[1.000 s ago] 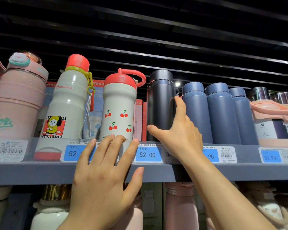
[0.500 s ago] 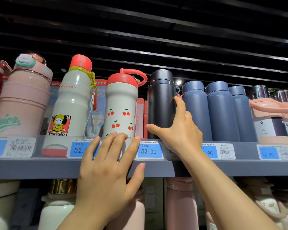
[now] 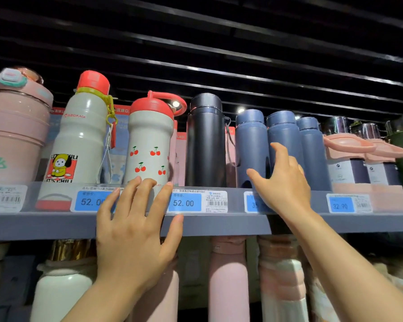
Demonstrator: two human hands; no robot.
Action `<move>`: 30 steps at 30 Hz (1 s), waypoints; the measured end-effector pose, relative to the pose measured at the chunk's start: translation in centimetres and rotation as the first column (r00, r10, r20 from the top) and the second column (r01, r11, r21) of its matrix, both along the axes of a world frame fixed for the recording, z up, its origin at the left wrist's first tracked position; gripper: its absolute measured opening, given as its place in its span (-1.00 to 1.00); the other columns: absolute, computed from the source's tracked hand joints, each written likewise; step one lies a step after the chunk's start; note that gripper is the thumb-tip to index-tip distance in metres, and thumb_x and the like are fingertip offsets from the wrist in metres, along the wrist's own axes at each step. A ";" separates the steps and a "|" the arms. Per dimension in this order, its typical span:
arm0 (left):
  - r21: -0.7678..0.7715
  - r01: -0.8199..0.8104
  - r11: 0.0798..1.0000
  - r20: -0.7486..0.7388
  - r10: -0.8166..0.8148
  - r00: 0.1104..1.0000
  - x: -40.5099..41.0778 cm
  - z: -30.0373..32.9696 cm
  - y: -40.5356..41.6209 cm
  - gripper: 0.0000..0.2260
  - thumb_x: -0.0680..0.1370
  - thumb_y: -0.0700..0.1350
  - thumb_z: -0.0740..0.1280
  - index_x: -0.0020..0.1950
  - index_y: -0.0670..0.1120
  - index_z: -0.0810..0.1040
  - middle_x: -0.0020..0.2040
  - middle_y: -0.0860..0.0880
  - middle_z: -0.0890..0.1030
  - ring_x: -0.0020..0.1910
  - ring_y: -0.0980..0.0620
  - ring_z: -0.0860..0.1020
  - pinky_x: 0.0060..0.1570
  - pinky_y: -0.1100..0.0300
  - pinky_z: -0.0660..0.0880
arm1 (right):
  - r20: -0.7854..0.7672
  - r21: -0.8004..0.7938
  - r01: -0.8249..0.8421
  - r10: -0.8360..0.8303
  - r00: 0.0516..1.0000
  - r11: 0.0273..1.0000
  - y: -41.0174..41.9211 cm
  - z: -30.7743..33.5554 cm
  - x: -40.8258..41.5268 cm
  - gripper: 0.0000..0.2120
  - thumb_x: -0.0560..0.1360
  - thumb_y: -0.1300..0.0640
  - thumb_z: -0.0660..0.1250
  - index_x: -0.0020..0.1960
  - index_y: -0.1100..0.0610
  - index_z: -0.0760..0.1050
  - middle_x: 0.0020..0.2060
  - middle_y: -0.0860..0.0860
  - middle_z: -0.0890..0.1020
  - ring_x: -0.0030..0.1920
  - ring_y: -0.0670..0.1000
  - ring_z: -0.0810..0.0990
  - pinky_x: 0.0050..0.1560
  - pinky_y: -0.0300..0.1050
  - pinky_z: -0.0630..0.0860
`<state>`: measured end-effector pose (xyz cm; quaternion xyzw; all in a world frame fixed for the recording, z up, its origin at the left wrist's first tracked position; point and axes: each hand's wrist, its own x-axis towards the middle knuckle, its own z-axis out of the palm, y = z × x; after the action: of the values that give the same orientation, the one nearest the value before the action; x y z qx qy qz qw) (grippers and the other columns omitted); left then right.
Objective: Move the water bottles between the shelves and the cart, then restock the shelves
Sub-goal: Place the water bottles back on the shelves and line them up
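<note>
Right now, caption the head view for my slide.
Right hand reaches toward blue bottles; left hand rests on shelf edge.

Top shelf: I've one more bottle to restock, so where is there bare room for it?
The only real gap lies between the black cylindrical flask and the leftmost matte blue flask, just left of the right hand. The blue flasks stand packed together, and the cherry-print white bottle stands close beside the black one.

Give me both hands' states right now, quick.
Left hand: open, fingers spread against the shelf edge, holding nothing.
Right hand: open, at the blue bottles, holding nothing.
</note>
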<state>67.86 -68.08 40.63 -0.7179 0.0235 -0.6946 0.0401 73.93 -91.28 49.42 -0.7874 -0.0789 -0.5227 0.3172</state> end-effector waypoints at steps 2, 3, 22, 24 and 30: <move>0.009 0.004 1.000 0.005 -0.004 1.000 0.1 -0.1 0.1 -0.54 0.54 0.12 0.14 0.32 -0.08 0.53 0.24 -0.18 0.57 0.28 -0.24 0.49 0.25 -0.18 0.31 | -0.005 -0.010 0.003 -0.003 1.000 1.000 0.2 0.0 0.3 -0.32 0.48 -0.13 0.33 0.49 -0.02 0.11 0.29 0.11 0.43 0.28 0.19 0.38 0.07 0.07 0.38; 0.017 0.002 1.000 0.013 -0.002 1.000 0.2 -0.2 0.2 -0.53 0.54 0.12 0.13 0.32 -0.09 0.54 0.24 -0.18 0.57 0.28 -0.25 0.49 0.24 -0.19 0.32 | -0.012 -0.010 0.003 -0.003 1.000 1.000 0.3 0.2 0.4 -0.31 0.47 -0.14 0.34 0.48 -0.02 0.11 0.28 0.11 0.44 0.28 0.20 0.39 0.04 0.05 0.38; 0.062 -0.033 0.998 0.038 0.031 0.999 0.5 0.0 0.7 -0.52 0.55 0.12 0.13 0.29 -0.14 0.57 0.22 -0.22 0.57 0.25 -0.28 0.50 0.23 -0.21 0.32 | 0.073 -0.180 0.225 -0.216 0.974 0.957 1.0 3.4 -0.4 -0.35 0.49 -0.10 0.33 0.46 0.02 0.12 0.29 0.11 0.34 0.26 0.21 0.34 -0.11 -0.02 0.30; 0.107 -0.028 0.994 0.026 0.026 0.999 0.4 0.3 0.2 -0.50 0.55 0.13 0.11 0.32 -0.13 0.55 0.27 -0.22 0.56 0.28 -0.27 0.50 0.29 -0.25 0.29 | 0.172 -0.213 0.230 -0.195 0.966 0.950 0.1 5.5 -0.8 -0.41 0.50 -0.09 0.30 0.45 0.03 0.19 0.29 0.11 0.37 0.28 0.21 0.33 -0.07 0.00 0.33; 0.193 -0.003 0.981 0.015 0.000 1.000 1.7 1.9 -2.6 -0.49 0.56 0.16 0.10 0.38 -0.06 0.54 0.36 -0.17 0.53 0.30 -0.20 0.53 0.34 -0.28 0.27 | 0.176 -0.283 0.209 -0.164 0.971 0.936 -0.1 8.0 -0.3 -0.38 0.49 -0.16 0.29 0.46 0.00 0.20 0.31 0.12 0.40 0.32 0.19 0.33 0.13 0.06 0.38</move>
<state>69.58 -70.72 42.54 -0.7056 0.0897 -0.6943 0.1101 73.61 -91.41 57.41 -0.7889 -0.1055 -0.5899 0.1363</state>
